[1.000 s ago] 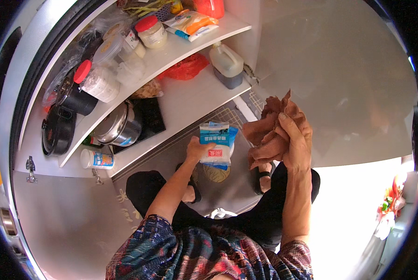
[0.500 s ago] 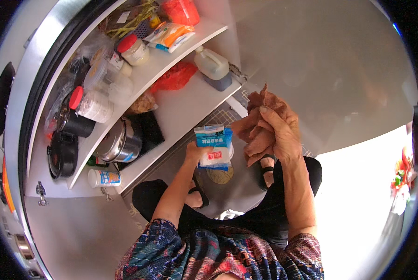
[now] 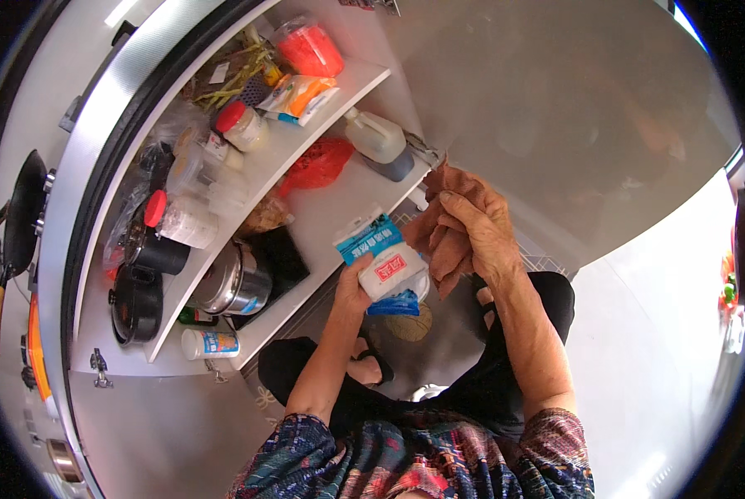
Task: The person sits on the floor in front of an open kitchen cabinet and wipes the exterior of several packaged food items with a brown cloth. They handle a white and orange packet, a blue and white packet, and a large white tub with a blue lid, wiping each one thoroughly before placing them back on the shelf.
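packet (image 3: 381,252) has tilted, perhaps touching cloth (image 3: 445,247)

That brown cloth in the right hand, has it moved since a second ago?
Yes. Judged against the plastic jug on the lower shelf, the brown cloth has moved toward it in this view, leaving only a narrow gap.

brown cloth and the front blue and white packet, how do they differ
The cloth is plain brown; the packet is blue and white with printing. The cloth is crumpled into loose folds; the packet looks filled and pouch-shaped. The right hand grips the cloth; the left hand holds the packet. Both are held.
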`<act>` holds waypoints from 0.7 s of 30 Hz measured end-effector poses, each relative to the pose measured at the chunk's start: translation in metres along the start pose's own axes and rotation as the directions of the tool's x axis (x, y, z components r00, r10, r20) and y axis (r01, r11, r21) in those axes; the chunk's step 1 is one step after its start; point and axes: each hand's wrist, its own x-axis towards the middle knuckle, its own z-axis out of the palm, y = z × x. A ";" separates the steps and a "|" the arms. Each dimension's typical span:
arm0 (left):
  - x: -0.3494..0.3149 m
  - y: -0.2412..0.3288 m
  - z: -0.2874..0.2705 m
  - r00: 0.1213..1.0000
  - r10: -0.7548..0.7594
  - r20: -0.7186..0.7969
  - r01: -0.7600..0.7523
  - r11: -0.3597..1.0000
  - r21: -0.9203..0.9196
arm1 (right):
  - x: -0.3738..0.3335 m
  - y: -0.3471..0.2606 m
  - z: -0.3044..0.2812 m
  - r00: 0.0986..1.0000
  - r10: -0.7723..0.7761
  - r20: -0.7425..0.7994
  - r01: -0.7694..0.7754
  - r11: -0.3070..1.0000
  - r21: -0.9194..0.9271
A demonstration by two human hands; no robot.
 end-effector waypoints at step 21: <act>-0.078 0.063 0.083 0.921 0.105 0.375 -0.118 0.993 0.012 | -0.026 0.043 0.061 0.579 -0.186 0.794 0.809 0.009 -0.588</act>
